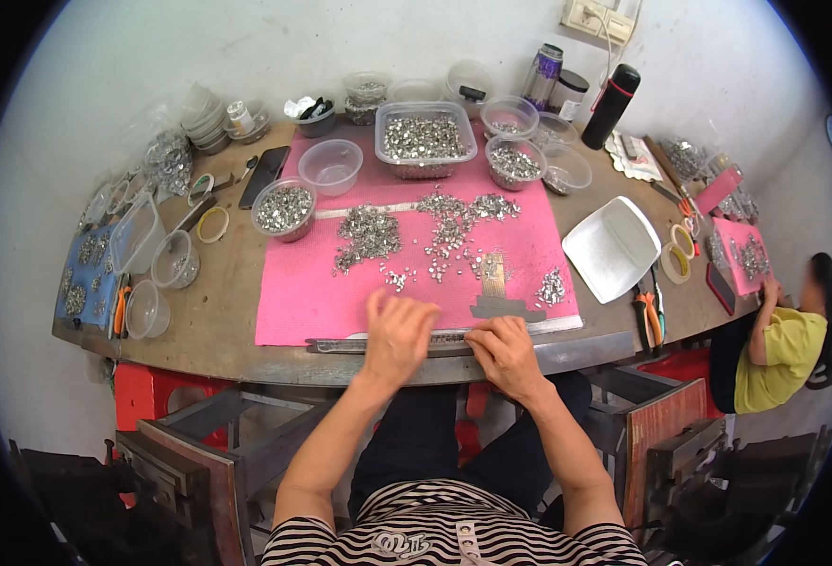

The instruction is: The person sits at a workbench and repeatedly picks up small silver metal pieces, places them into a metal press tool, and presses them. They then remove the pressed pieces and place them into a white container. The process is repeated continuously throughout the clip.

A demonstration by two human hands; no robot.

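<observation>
At lower centre, a long grey metal strip [449,338] seemed stiff, best edge-held; right grip [506,353] apparently pinched it, left grip [396,340] indeterminable.

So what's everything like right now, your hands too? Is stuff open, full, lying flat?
Left hand: fingers curled near the metal strip; can't tell if it holds anything.
Right hand: fingers bunched together at the metal strip.
Metal strip: lying along the table's front edge.
Pink mat: spread flat.
Shiny bits: loose, in piles.
Big tub: open, full of bits.
White tray: open.
Phone: flat, screen dark.
Black bottle: lid on.
</observation>
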